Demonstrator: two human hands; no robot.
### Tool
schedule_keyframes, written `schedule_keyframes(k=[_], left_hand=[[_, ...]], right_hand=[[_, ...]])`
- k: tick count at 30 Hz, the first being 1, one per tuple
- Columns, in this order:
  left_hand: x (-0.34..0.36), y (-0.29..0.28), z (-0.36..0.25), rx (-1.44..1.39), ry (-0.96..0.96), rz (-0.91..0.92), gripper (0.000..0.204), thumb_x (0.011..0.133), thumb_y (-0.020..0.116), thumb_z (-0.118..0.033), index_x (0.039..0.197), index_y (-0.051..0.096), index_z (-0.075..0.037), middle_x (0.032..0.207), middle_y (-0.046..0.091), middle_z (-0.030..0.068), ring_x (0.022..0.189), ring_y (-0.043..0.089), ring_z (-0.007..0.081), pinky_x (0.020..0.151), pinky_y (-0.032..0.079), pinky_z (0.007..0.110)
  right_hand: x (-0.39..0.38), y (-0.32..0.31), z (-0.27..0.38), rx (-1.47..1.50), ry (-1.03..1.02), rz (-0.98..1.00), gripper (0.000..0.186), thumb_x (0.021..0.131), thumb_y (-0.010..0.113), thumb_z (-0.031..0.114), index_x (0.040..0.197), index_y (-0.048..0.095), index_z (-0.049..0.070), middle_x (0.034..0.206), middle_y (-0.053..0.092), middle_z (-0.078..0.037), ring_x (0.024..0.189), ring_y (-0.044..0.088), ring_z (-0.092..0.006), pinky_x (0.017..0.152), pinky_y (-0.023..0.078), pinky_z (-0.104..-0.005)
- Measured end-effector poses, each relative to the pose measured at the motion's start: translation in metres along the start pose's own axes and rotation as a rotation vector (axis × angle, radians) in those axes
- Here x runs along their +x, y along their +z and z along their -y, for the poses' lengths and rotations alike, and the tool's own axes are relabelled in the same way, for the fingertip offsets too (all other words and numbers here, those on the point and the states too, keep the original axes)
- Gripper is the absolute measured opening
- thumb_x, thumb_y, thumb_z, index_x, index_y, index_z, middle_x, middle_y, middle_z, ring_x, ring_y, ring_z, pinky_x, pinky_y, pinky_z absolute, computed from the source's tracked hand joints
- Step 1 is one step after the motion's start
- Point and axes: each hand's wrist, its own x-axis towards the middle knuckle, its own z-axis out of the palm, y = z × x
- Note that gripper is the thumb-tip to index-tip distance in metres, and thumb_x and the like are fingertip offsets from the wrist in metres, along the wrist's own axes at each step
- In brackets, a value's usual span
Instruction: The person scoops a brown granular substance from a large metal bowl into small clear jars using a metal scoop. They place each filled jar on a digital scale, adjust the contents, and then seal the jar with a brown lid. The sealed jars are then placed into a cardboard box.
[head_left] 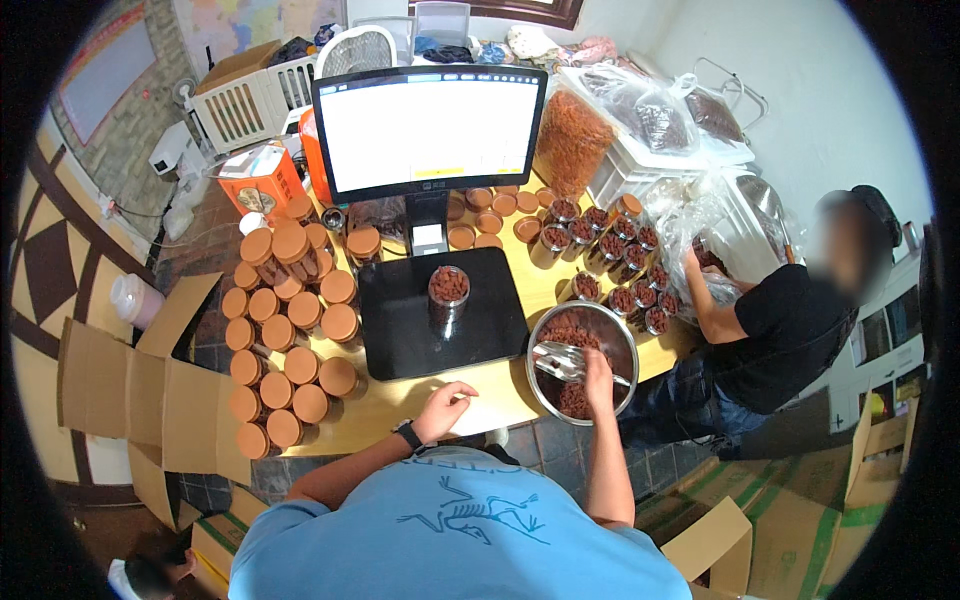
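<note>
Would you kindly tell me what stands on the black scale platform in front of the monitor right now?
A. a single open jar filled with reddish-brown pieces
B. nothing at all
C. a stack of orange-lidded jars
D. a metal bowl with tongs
A: one uncapped clear jar of reddish-brown pieces stands alone on the black scale platform; the metal bowl sits to its right on the table, where the right hand holds metal tongs.

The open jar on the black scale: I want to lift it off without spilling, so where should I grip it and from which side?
Grip the open jar around its clear side wall, below the rim, coming from the near edge of the scale. It stands upright, lidless and filled, with the monitor stand close behind it.
</note>
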Motion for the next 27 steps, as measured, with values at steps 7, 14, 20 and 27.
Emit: schedule_keyframes(k=[7, 14, 20, 27], left_hand=[[0.005, 0.021, -0.071, 0.514, 0.734, -0.13, 0.05, 0.087, 0.059, -0.031, 0.136, 0.052, -0.019, 0.153, 0.03, 0.0149, 0.141, 0.024, 0.0404, 0.115, 0.019, 0.056], [0.044, 0.014, -0.022, 0.416, 0.161, -0.282, 0.05, 0.093, 0.047, -0.034, 0.133, 0.051, -0.004, 0.135, 0.052, 0.019, 0.126, 0.049, 0.0354, 0.114, 0.025, 0.049], [0.045, -0.019, 0.022, 0.558, -0.065, -0.691, 0.075, 0.078, 0.072, -0.017, 0.143, 0.037, -0.003, 0.14, 0.042, 0.0224, 0.13, 0.041, 0.0386, 0.108, 0.035, 0.045], [0.146, -0.026, -0.004, 0.284, 0.06, -0.862, 0.124, 0.056, 0.093, -0.019, 0.15, 0.015, -0.004, 0.15, 0.029, 0.0197, 0.137, 0.035, 0.0327, 0.111, 0.035, 0.042]], right_hand=[[-0.037, 0.054, 0.155, 0.528, 0.143, 0.119, 0.058, 0.099, 0.046, 0.043, 0.147, 0.037, 0.011, 0.152, 0.034, -0.016, 0.141, 0.031, -0.0292, 0.113, 0.027, -0.0464], [-0.017, 0.06, 0.164, 1.531, 0.627, 1.055, 0.072, 0.095, 0.047, 0.056, 0.145, 0.036, 0.007, 0.144, 0.045, -0.014, 0.131, 0.046, -0.0254, 0.11, 0.035, -0.0456], [0.243, 0.124, 0.105, 0.471, 0.002, 0.599, 0.031, 0.095, 0.06, 0.027, 0.111, 0.061, 0.001, 0.097, 0.065, -0.005, 0.092, 0.061, -0.0134, 0.084, 0.049, -0.0275], [0.44, 0.288, 0.027, -0.459, -0.009, 0.332, 0.046, 0.086, 0.057, 0.038, 0.107, 0.068, -0.001, 0.109, 0.066, -0.027, 0.106, 0.063, -0.041, 0.088, 0.05, -0.0476]])
